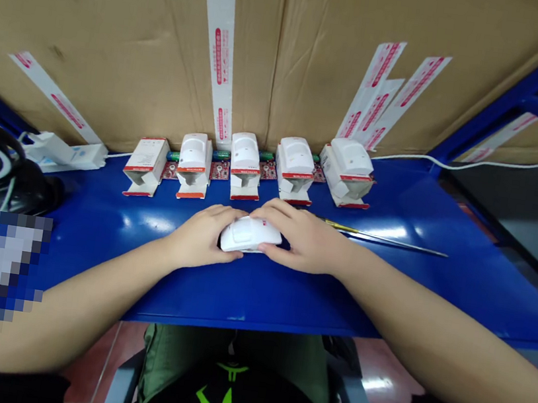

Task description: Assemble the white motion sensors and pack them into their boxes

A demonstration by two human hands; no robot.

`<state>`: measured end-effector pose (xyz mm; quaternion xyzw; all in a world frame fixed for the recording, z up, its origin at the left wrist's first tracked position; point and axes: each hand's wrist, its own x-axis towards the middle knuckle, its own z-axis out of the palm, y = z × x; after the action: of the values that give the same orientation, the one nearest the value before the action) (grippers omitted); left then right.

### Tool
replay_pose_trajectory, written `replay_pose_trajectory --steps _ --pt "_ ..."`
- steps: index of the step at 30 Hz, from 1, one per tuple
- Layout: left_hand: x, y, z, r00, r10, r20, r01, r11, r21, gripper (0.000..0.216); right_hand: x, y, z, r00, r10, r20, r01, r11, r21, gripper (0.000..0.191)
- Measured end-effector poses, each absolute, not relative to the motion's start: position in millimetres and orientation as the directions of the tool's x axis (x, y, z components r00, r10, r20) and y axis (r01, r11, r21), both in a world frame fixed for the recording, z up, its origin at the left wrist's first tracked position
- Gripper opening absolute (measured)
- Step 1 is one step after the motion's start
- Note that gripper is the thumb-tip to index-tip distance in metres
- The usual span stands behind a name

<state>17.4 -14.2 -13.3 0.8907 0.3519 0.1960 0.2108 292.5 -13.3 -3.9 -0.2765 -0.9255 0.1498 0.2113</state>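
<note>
Between my two hands is a white plastic motion detector [251, 234], low over the blue table near its middle. My left hand [200, 235] grips its left end, thumb along the near side and fingers at the far side. The right end is held by my right hand [311, 241], with fingers over the top and thumb on the near edge. Just beyond my right hand lies a long screwdriver [393, 241] with a yellow handle, partly hidden by that hand. Behind stand several small white-and-red boxes [147, 161], open at the front; most have a white detector [246, 150] on top.
Red circuit boards [220, 170] lie between and behind the boxes. A black fan [16, 183] and a white power strip [72, 155] are at the left. Taped cardboard [308, 67] closes off the back, and a white cable [484, 166] runs right. The table's front edge is close to me.
</note>
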Motion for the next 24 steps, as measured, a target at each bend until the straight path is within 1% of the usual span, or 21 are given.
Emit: replay_pose_trajectory --steps 3,6,10,12,15,17,18,19,21,23,24 --pt "11 -12 -16 0.684 0.702 0.199 0.5 -0.65 0.573 0.058 293 -12 -4 -0.752 0.574 0.326 0.43 0.801 -0.417 0.043" --pt "5 -11 -15 0.684 0.7 0.206 0.454 -0.629 0.631 0.073 294 -9 -5 -0.703 0.584 0.405 0.408 0.799 -0.442 0.039" --pt "-3 -10 -14 0.695 0.692 0.196 0.421 -0.612 0.669 0.093 307 1 2 -0.6 0.634 0.488 0.361 0.759 -0.542 0.033" --pt "-7 -8 -16 0.713 0.677 0.18 0.403 -0.607 0.685 0.1 317 7 7 -0.603 0.632 0.487 0.308 0.748 -0.588 0.034" --pt "-9 -5 -13 0.727 0.667 0.161 0.413 -0.613 0.673 0.102 328 14 12 -0.682 0.57 0.458 0.212 0.753 -0.623 0.036" --pt "-8 -7 -3 0.727 0.674 0.131 0.471 -0.63 0.618 0.096 330 14 14 -0.748 0.503 0.433 0.159 0.769 -0.619 0.034" --pt "-8 -10 5 0.722 0.683 0.109 0.519 -0.639 0.568 0.089 328 12 14 -0.777 0.469 0.42 0.141 0.779 -0.611 0.032" --pt "-12 -15 15 0.708 0.701 0.084 0.578 -0.644 0.501 0.081 326 9 15 -0.802 0.438 0.405 0.127 0.789 -0.601 0.03" --pt "-30 -32 36 0.632 0.773 0.055 0.722 -0.613 0.321 0.057 319 -1 16 -0.843 0.39 0.37 0.116 0.804 -0.583 0.027" --pt "-68 -57 50 0.433 0.891 0.138 0.88 -0.451 0.149 0.046 312 -12 19 -0.87 0.369 0.328 0.13 0.812 -0.569 0.026" --pt "-95 -71 52 0.303 0.928 0.216 0.942 -0.326 0.08 0.046 309 -17 20 -0.881 0.365 0.303 0.144 0.815 -0.562 0.026"
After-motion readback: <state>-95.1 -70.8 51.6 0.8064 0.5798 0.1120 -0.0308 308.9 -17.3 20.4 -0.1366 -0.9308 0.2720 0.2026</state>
